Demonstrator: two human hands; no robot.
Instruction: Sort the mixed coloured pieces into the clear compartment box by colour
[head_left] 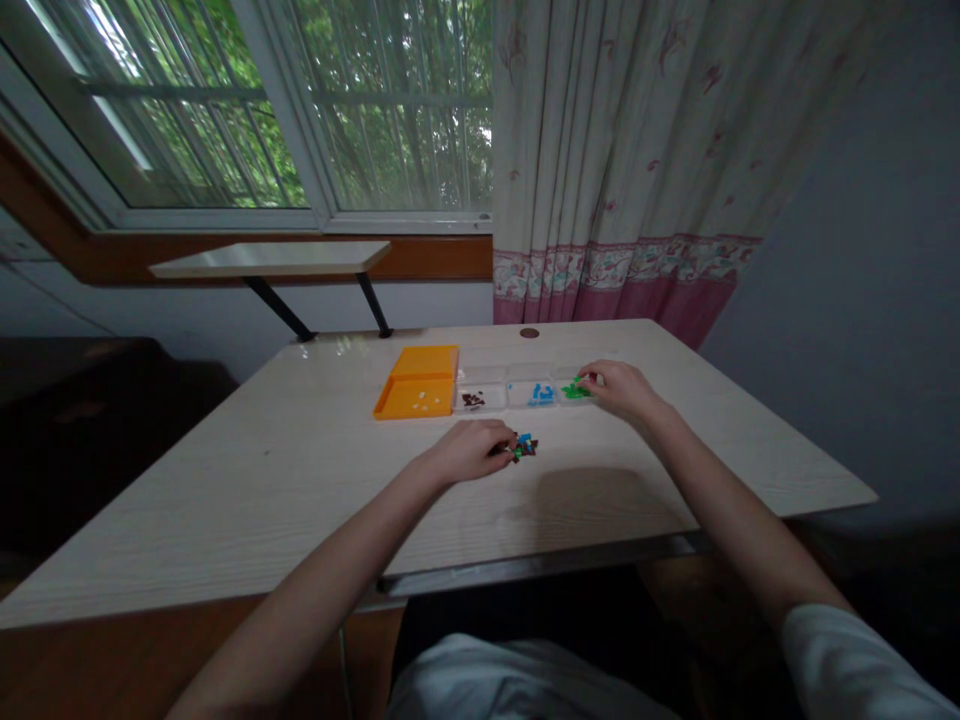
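Note:
My left hand (pixel 478 451) rests low over the table, its fingers closed at the left edge of a small pile of mixed pieces (pixel 528 446), blue, brown and green. What lies between those fingertips is hidden. Further right, my right hand (pixel 613 388) reaches to the end compartment of a clear divided tray (pixel 493 409). Its thumb and fingers come together at a heap of small green pieces (pixel 574 389); whether one is pinched is too small to see. Blue pieces (pixel 541 394) fill the neighbouring compartment, and dark brown pieces (pixel 472 399) lie in the left one.
An orange box (pixel 425 359) lies open left of the tray, with several small pale pieces (pixel 425 401) in its front part. Behind it a raised shelf (pixel 277 259) stands on black legs. A brown round disc (pixel 529 333) sits near the table's back edge.

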